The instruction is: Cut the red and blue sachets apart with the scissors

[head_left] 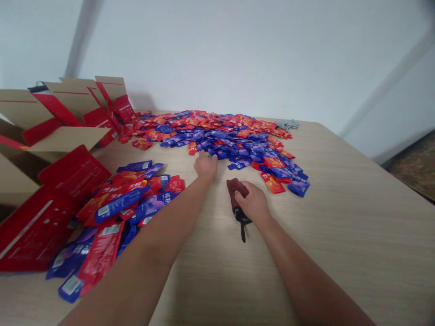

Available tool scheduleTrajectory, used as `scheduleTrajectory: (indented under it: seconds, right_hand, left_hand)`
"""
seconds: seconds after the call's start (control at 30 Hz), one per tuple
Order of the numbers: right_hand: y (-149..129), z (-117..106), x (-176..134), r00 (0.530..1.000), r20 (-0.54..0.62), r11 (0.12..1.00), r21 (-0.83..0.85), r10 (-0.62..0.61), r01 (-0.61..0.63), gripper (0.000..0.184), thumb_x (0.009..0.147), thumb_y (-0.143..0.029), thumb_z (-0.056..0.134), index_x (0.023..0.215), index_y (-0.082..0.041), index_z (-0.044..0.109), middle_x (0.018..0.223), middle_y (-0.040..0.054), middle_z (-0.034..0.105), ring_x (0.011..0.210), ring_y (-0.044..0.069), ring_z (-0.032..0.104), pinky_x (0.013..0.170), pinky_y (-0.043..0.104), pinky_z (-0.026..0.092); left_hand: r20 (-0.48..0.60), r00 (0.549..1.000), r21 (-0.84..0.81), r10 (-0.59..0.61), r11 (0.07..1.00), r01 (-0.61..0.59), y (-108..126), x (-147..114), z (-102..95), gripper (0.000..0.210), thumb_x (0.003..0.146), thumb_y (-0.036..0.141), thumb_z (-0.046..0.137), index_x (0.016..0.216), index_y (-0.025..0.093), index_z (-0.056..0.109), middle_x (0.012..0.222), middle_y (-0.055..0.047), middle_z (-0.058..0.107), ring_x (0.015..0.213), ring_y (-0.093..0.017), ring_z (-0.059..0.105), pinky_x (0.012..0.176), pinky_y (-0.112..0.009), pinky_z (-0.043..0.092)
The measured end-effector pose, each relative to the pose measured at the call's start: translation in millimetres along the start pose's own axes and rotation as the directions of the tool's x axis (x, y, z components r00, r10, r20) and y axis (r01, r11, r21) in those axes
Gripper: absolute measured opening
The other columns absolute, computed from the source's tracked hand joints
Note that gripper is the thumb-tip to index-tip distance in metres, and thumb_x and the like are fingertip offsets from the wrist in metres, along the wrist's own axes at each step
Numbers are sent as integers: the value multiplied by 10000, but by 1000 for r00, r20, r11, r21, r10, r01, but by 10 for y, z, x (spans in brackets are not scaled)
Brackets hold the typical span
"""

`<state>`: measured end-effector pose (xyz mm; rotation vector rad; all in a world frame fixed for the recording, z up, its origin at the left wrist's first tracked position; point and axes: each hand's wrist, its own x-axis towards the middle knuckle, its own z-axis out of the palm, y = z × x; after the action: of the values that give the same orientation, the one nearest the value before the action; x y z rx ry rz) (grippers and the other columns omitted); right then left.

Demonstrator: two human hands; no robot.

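My left hand (205, 165) reaches to the near edge of a large pile of blue packets (222, 147) and red-orange packets (193, 118). Its fingers curl down and away from view, so whatever is in them is hidden. In my right hand (253, 201), just above or on the table, is a maroon cloth-like bundle (234, 186) with a black end and a short black strap, like a small folded umbrella. My fingers and thumb are wrapped round its right side. A red-orange packet (273, 182) lies beyond the right hand.
Open cardboard boxes (76, 102) with red printed flaps stand along the left. A second heap of red and blue packets (120, 201) lies by them, beside my left forearm. Grey crumpled material (288, 124) sits at the far edge of the wooden table (356, 217), before a white wall.
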<state>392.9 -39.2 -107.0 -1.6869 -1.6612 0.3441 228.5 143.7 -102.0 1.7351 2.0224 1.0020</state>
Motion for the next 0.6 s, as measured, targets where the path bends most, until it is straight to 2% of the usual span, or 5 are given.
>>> scheduleTrajectory:
  seconds: [0.07,0.17,0.4,0.6]
  right_hand:
    - [-15,-6,-3,1000,4,1000,8,5,-5,229,897,-293,633,1092,-276,752,1039,38,791,890,239,693,742,318,460]
    - [-28,-11,-5,1000,5,1000,18,16,-16,245,897,-297,633,1112,-278,750,1052,43,791,916,246,696,765,325,470]
    - [-32,-22,-2,1000,10,1000,20,2,-2,241,903,-300,630,1113,-278,745,1064,34,788,934,242,696,791,329,470]
    - [-40,-31,-1,1000,6,1000,14,8,-8,237,898,-313,628,1093,-271,757,1005,41,789,899,245,689,756,324,463]
  left_hand:
    - [-38,997,5,-67,998,67,57,114,75,612,983,545,574,1438,140,519,1316,-256,708,1340,-418,605,1134,-574,396]
    - [-52,993,-3,-105,995,105,120,268,175,567,958,581,598,1335,156,592,1297,-259,720,1309,-428,619,1119,-576,392]
    - [-16,998,-71,-65,995,64,73,498,266,488,888,368,697,1340,202,619,1356,-175,728,1308,-365,646,1141,-503,410]
    - [-8,1000,-178,20,984,-22,-27,392,165,437,875,278,687,1300,174,667,1358,-147,730,1273,-293,667,1107,-398,475]
